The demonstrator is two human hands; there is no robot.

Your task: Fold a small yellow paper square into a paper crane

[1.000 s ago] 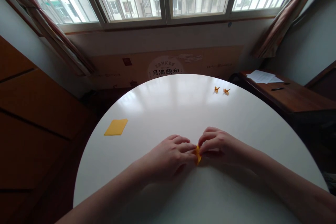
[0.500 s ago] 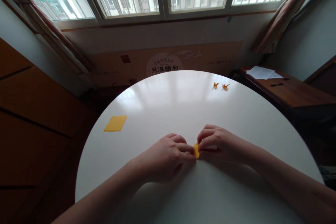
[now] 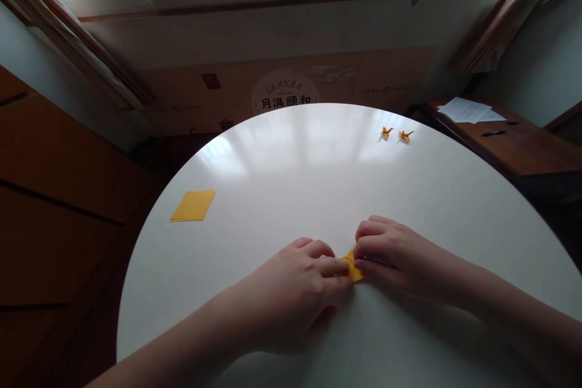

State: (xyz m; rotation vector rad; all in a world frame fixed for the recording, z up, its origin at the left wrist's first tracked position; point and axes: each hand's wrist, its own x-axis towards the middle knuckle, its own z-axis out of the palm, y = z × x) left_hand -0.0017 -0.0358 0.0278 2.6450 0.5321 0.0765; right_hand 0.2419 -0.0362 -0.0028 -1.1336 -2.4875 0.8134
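A small folded piece of orange paper (image 3: 352, 266) lies on the round white table (image 3: 291, 182), near its front. My left hand (image 3: 295, 291) pinches its left side with curled fingers. My right hand (image 3: 393, 251) presses its right side with bent fingertips. Most of the paper is hidden between the two hands. A stack of flat orange paper squares (image 3: 193, 205) rests at the table's left edge. Two small folded orange paper cranes (image 3: 394, 134) stand at the far right of the table.
A brown wooden desk (image 3: 522, 151) with white sheets (image 3: 470, 110) and a dark pen (image 3: 494, 133) stands to the right. A cardboard panel with print (image 3: 286, 94) leans under the window. Wooden furniture (image 3: 50, 194) is at the left.
The view has tilted downward, so the table and hands sit lower and closer. Both hands stay together on the folded paper, which now lies flatter on the table.
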